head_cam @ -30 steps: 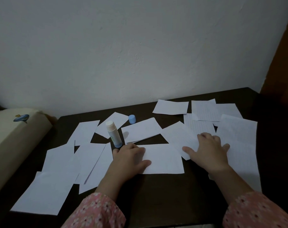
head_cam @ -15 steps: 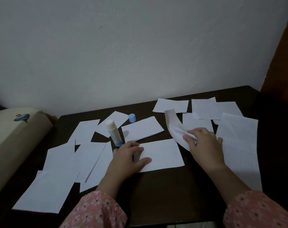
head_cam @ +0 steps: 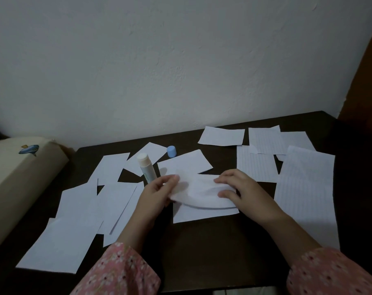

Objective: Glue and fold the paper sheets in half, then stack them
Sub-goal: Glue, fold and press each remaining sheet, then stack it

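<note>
Two hands work one bent sheet above the dark table: the left hand pinches its left end between thumb and fingers, the right hand curls its grip over the right end, and the paper sags between them over a flat sheet lying just beneath. One uncapped glue stick stands upright just beyond the left grip, and one blue cap sits farther out, apart from it. Left of the left grip lie about seven plain white sheets, overlapping (edges are hard to separate in the dim light). Right of the right grip lie about four lined sheets, the largest nearest; one plain sheet rests beyond them by the white wall. A cream cushion with a small blue print lies far left. Pink floral sleeves cover both forearms.
</note>
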The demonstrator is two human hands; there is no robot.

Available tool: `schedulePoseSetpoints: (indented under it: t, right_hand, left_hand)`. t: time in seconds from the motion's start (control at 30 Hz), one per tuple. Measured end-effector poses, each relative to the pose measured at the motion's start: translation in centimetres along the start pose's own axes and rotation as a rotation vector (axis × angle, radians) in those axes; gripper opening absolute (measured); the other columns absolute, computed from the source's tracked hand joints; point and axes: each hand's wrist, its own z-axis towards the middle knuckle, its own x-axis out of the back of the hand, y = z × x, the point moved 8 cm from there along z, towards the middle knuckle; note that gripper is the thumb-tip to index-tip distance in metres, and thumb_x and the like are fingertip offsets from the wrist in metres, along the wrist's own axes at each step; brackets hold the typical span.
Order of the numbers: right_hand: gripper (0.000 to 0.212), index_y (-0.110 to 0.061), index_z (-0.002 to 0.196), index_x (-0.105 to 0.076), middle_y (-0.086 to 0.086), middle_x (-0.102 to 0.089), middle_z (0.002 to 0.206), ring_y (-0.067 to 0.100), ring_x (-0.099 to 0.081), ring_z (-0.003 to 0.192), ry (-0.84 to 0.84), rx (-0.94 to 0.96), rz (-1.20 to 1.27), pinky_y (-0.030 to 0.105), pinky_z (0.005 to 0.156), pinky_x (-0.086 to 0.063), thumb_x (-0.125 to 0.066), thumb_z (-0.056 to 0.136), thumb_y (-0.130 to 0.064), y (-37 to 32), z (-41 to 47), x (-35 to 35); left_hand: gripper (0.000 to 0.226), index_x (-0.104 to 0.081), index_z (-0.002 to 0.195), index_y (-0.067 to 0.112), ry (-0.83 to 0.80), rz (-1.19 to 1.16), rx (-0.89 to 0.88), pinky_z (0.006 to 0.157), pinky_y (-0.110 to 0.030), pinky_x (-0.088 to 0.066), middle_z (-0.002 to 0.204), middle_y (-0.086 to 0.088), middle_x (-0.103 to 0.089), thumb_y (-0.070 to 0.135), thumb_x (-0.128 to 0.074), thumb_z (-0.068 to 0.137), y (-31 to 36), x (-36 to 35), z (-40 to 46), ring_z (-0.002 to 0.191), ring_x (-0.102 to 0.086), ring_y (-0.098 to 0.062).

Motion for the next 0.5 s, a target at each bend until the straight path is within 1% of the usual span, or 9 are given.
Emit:
schedulePoseSetpoints:
  t: [0.03, 0.07, 0.13, 0.17, 0.23, 0.3, 0.33, 0.4, 0.5]
  right_hand:
    - [0.031, -0.031, 0.124, -0.061, -0.025, -0.043, 0.121, -0.006, -0.043, 0.111, 0.008, 0.0, 0.005, 0.004, 0.084, -0.032, -0.06, 0.094, -0.023, 0.0, 0.0, 0.0]
    - [0.033, -0.032, 0.125, -0.06, -0.024, -0.043, 0.123, -0.006, -0.042, 0.112, 0.033, -0.008, 0.016, 0.005, 0.086, -0.031, -0.061, 0.094, -0.022, 0.0, -0.1, 0.2]
    - [0.042, -0.035, 0.13, -0.054, -0.02, -0.043, 0.129, -0.005, -0.042, 0.112, 0.108, -0.048, 0.065, 0.01, 0.093, -0.032, -0.064, 0.092, -0.02, 0.4, -0.1, 0.7]
    - [0.049, -0.036, 0.133, -0.05, -0.018, -0.042, 0.13, -0.003, -0.046, 0.108, 0.147, -0.075, 0.114, 0.013, 0.091, -0.037, -0.066, 0.09, -0.019, 0.6, -0.1, 1.0]
    - [0.062, -0.039, 0.138, -0.042, -0.015, -0.044, 0.127, 0.005, -0.056, 0.097, 0.209, -0.137, 0.244, 0.014, 0.079, -0.044, -0.07, 0.087, -0.019, 1.2, 0.0, 1.4]
    - [0.07, -0.038, 0.142, -0.035, -0.014, -0.045, 0.125, 0.009, -0.061, 0.092, 0.239, -0.207, 0.354, 0.016, 0.073, -0.045, -0.072, 0.086, -0.019, 1.8, 0.0, 1.4]
    - [0.071, -0.037, 0.143, -0.035, -0.013, -0.046, 0.125, 0.008, -0.061, 0.09, 0.242, -0.241, 0.386, 0.016, 0.072, -0.045, -0.072, 0.086, -0.019, 2.1, 0.1, 1.4]
    - [0.064, -0.033, 0.141, -0.039, -0.01, -0.051, 0.122, 0.005, -0.061, 0.089, 0.232, -0.285, 0.394, 0.014, 0.068, -0.043, -0.071, 0.086, -0.021, 2.6, 0.0, 1.3]
    - [0.046, -0.027, 0.131, -0.051, -0.004, -0.062, 0.112, 0.007, -0.061, 0.088, 0.219, -0.297, 0.319, 0.015, 0.067, -0.046, -0.068, 0.088, -0.025, 2.8, -0.1, 1.1]
  left_hand:
    - [0.034, -0.061, 0.116, 0.026, -0.014, 0.049, -0.003, 0.08, -0.029, -0.051, 0.094, -0.003, -0.069, 0.038, -0.067, 0.085, -0.2, 0.1, 0.1, 0.086, -0.066, -0.014]
    - [0.041, -0.057, 0.122, 0.025, -0.035, 0.078, -0.007, 0.086, -0.035, -0.053, 0.093, -0.005, -0.071, 0.031, -0.07, 0.083, -0.3, 0.1, 0.2, 0.088, -0.069, -0.017]
    - [0.047, -0.052, 0.125, 0.027, -0.068, 0.076, -0.016, 0.091, -0.044, -0.053, 0.091, -0.006, -0.073, 0.024, -0.072, 0.083, -0.4, 0.0, 0.3, 0.088, -0.071, -0.019]
    - [0.047, -0.051, 0.124, 0.029, -0.072, 0.06, -0.026, 0.091, -0.045, -0.052, 0.091, -0.006, -0.073, 0.022, -0.072, 0.083, -0.2, 0.0, 0.3, 0.088, -0.071, -0.019]
    - [0.047, -0.047, 0.123, 0.032, -0.067, 0.007, -0.044, 0.09, -0.045, -0.053, 0.09, -0.007, -0.074, 0.018, -0.07, 0.084, -0.2, 0.0, 0.2, 0.087, -0.072, -0.019]
    - [0.05, -0.044, 0.126, 0.032, -0.064, -0.025, -0.064, 0.089, -0.045, -0.053, 0.089, -0.008, -0.073, 0.016, -0.069, 0.085, -0.1, 0.1, 0.3, 0.087, -0.072, -0.02]
    - [0.051, -0.043, 0.127, 0.032, -0.062, -0.028, -0.067, 0.089, -0.046, -0.054, 0.09, -0.008, -0.073, 0.015, -0.068, 0.086, -0.1, 0.1, 0.3, 0.087, -0.072, -0.02]
    - [0.049, -0.041, 0.125, 0.032, -0.062, -0.028, -0.062, 0.086, -0.043, -0.055, 0.09, -0.006, -0.074, 0.015, -0.067, 0.087, -0.2, 0.1, 0.3, 0.086, -0.072, -0.019]
    - [0.035, -0.045, 0.114, 0.03, -0.036, 0.026, -0.057, 0.072, -0.03, -0.055, 0.087, -0.005, -0.072, 0.019, -0.066, 0.088, -0.2, 0.3, 0.2, 0.08, -0.071, -0.016]
